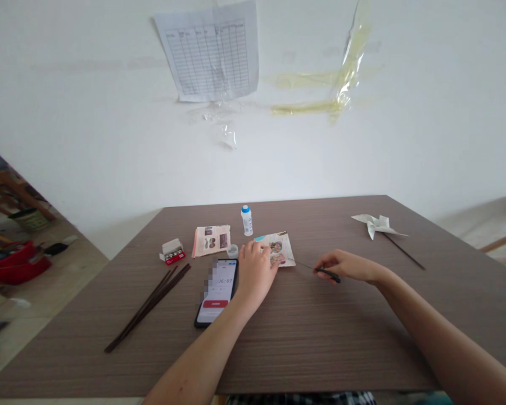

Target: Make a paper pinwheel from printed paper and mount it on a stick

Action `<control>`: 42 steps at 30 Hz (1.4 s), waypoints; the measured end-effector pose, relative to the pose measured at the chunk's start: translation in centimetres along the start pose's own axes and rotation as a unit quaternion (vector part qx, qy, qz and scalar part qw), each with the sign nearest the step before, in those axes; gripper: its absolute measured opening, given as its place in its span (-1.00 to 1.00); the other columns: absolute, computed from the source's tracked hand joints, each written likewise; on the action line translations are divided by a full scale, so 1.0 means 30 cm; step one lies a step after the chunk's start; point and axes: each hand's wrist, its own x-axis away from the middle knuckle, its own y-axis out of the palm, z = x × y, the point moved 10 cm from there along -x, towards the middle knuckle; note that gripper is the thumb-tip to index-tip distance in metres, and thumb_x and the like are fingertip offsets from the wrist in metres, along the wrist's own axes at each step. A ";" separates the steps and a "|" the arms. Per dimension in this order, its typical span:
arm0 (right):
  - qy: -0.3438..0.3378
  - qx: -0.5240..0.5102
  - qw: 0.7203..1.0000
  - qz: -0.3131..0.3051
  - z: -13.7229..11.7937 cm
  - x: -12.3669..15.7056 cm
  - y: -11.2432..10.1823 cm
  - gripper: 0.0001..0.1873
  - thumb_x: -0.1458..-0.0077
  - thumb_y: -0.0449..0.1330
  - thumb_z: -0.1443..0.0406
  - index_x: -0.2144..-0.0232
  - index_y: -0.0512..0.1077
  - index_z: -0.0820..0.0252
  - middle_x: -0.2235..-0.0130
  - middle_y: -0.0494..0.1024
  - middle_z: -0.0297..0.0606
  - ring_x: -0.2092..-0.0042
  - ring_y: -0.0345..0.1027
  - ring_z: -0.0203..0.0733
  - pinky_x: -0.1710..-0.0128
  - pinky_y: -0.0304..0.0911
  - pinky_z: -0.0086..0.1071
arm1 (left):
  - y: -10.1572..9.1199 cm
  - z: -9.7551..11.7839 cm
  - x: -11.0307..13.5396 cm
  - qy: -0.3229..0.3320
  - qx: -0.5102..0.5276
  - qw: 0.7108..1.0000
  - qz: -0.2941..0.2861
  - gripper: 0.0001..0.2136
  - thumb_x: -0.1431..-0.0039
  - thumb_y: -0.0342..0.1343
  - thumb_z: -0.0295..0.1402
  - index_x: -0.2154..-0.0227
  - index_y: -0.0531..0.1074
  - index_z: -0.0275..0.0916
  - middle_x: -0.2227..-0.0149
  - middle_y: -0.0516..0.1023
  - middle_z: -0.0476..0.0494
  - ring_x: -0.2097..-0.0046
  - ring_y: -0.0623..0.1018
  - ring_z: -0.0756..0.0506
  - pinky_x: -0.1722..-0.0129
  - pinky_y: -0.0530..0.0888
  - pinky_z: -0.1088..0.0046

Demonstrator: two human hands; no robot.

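My left hand (255, 267) lies over a printed paper piece (284, 250) on the table, its fingers stretched out and pressing on it. The hand covers the paper's left part. My right hand (341, 265), closed round the dark handle of a pair of scissors (329, 274), is just right of that paper. Their thin blades point left and reach the paper's lower right edge; whether they are apart is too small to tell. Left of my left hand are a small round clear container (233, 251) and another printed paper piece (211, 241).
A phone (216, 292) showing a timer lies beside my left forearm. Several dark sticks (149, 306) and a small red-and-white box (172, 251) are farther left. A blue-capped white bottle (247, 220) stands behind. A paper pinwheel (377, 226) on a stick lies at right, before the wall (303, 163).
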 end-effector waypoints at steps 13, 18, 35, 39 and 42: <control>-0.007 -0.018 0.999 0.027 -0.002 0.008 -0.049 -0.41 -0.18 0.48 -0.29 0.28 0.72 0.10 0.39 0.58 -0.30 0.28 0.42 -0.05 0.14 0.38 -0.14 | 0.047 0.002 0.017 -0.049 0.022 0.998 -0.030 -0.82 -0.64 0.45 -0.26 -0.06 0.98 -0.04 -0.65 0.65 -0.34 -0.64 0.57 -0.59 -0.61 0.59 -0.31; -0.005 -0.043 0.999 0.014 0.009 -0.010 -0.028 -0.37 -0.08 0.54 -0.33 0.33 0.71 0.09 0.40 0.59 -0.29 0.30 0.40 -0.07 0.19 0.33 -0.17 | 0.068 -0.046 -0.001 -0.086 0.061 0.994 0.012 -0.81 -0.65 0.44 -0.28 -0.07 0.98 -0.05 -0.73 0.58 -0.32 -0.72 0.49 -0.61 -0.67 0.52 -0.33; -0.031 -0.048 0.998 0.005 -0.031 -0.016 0.035 -0.57 -0.21 0.56 -0.13 0.31 0.77 0.08 0.41 0.67 -0.27 0.33 0.47 -0.06 0.23 0.42 -0.19 | 0.121 -0.083 -0.038 -0.082 0.336 0.915 0.210 -0.68 -0.32 0.57 -0.58 0.48 0.66 -0.13 -0.65 0.66 -0.43 -0.77 0.39 -0.64 -0.73 0.33 -0.48; -0.037 -0.038 0.999 0.004 -0.031 -0.019 0.040 -0.59 -0.25 0.56 -0.11 0.24 0.81 0.08 0.40 0.70 -0.28 0.33 0.50 -0.07 0.24 0.45 -0.20 | 0.124 -0.124 -0.043 -0.097 0.354 0.895 0.252 -0.72 -0.30 0.57 -0.56 0.46 0.69 -0.11 -0.63 0.66 -0.40 -0.70 0.50 -0.60 -0.71 0.42 -0.40; -0.043 -0.034 0.999 0.005 -0.043 -0.015 0.044 -0.59 -0.31 0.52 -0.11 0.17 0.80 0.08 0.36 0.72 -0.27 0.31 0.53 -0.07 0.20 0.47 -0.19 | 0.125 -0.151 -0.048 -0.111 0.365 0.885 0.266 -0.75 -0.31 0.58 -0.54 0.43 0.72 -0.11 -0.54 0.71 -0.38 -0.61 0.60 -0.54 -0.70 0.47 -0.32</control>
